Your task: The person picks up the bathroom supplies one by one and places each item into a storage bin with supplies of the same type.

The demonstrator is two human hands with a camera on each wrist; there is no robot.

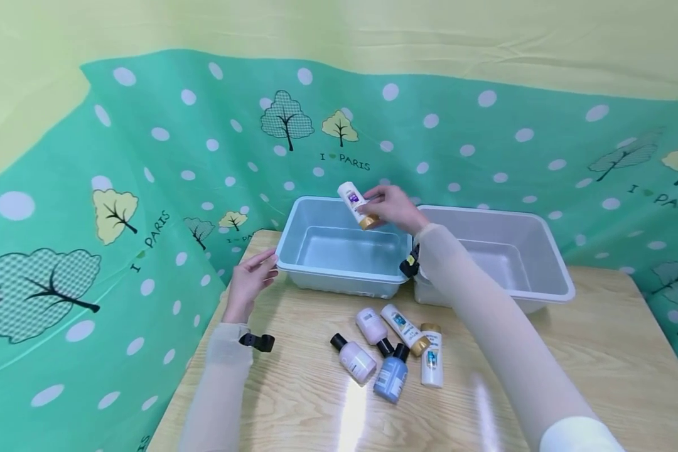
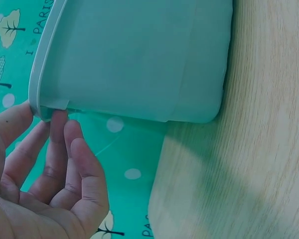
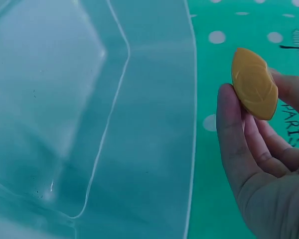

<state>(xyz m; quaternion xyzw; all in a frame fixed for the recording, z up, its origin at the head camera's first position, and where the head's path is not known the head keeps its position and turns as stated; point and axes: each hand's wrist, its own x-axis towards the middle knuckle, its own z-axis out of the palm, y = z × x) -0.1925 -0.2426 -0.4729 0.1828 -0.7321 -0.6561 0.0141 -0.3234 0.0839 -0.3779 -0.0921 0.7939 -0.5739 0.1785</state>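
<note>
My right hand (image 1: pixel 392 206) grips a white bottle (image 1: pixel 351 196) with a gold cap and a purple label, held tilted above the blue bin (image 1: pixel 344 276). In the right wrist view its gold cap (image 3: pixel 255 84) faces the camera between thumb and fingers. At the bin's left corner my left hand (image 1: pixel 250 279) pinches the rim (image 2: pixel 36 74) between thumb and fingertips. On the table in front lie two pale pink bottles (image 1: pixel 357 361) (image 1: pixel 371 324) with black caps, a blue bottle (image 1: pixel 392 380), and two white gold-capped bottles (image 1: pixel 401 323) (image 1: pixel 432 364).
A grey bin (image 1: pixel 497 251) stands right beside the blue one, partly behind my right arm. Both bins rest on a wooden table (image 1: pixel 294 389). Behind and to the left hangs a green dotted cloth (image 1: pixel 215 163) with printed trees.
</note>
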